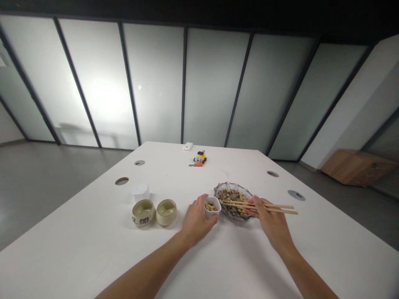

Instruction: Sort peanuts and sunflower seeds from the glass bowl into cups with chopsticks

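Observation:
My left hand [197, 218] is closed around a small white square cup [213, 214] that has several peanuts [211, 206] in it. Wooden chopsticks [268, 205] rest in the grip of my right hand [267, 218], pointing left. Their tips lie over the left side of a scalloped clear glass bowl [219, 185], close to the cup's rim; a small pale piece, perhaps a peanut, appears at the tips. Inside the bowl is a mix of sunflower seeds [229, 195] and peanuts. The cup stands just left of the bowl.
Two beige ceramic cups [166, 212] stand left of my left hand, one with dark writing. Behind them is a white container [141, 192]. Farther back on the white table [93, 253] lie a yellow toy car [200, 157], an orange-and-green object [196, 165] and a white box [187, 146].

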A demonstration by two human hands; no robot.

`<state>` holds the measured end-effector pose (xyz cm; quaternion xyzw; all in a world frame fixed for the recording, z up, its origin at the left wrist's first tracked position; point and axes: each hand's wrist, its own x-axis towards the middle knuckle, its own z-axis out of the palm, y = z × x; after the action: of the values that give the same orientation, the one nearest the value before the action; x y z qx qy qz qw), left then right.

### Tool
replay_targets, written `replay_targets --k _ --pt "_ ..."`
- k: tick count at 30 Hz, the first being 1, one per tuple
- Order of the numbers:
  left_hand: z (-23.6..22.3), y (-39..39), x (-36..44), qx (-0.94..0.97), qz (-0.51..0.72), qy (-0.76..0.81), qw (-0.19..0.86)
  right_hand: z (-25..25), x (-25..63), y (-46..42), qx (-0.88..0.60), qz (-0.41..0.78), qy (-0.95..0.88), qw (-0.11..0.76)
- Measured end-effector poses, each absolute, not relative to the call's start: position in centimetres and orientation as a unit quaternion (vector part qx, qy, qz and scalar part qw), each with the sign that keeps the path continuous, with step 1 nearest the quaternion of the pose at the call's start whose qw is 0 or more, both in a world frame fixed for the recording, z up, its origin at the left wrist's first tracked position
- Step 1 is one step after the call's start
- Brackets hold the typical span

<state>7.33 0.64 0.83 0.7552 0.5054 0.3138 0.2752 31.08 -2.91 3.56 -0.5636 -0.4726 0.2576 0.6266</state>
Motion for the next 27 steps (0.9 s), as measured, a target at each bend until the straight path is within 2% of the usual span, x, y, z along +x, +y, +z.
replay_targets --k 7,16,23,27 --pt "1.0 0.6 7.4 0.752 0.313 0.507 0.28 3.5 31.3 -3.0 -0.56 0.257 -0.456 0.643" --pt "0.5 0.8 7.2 0.756 0.318 0.502 0.274 4.2 31.3 -2.7 -0.468 0.263 -0.39 0.748" --pt "0.6 0.7 7.3 0.753 0.321 0.504 0.277 4.3 30.1 -3.4 -0.459 0.29 -0.454 0.707" --pt "0.7 0.7 7.3 0.753 0.321 0.502 0.278 4.6 30.6 -3.6 -0.474 0.246 -0.45 0.716"
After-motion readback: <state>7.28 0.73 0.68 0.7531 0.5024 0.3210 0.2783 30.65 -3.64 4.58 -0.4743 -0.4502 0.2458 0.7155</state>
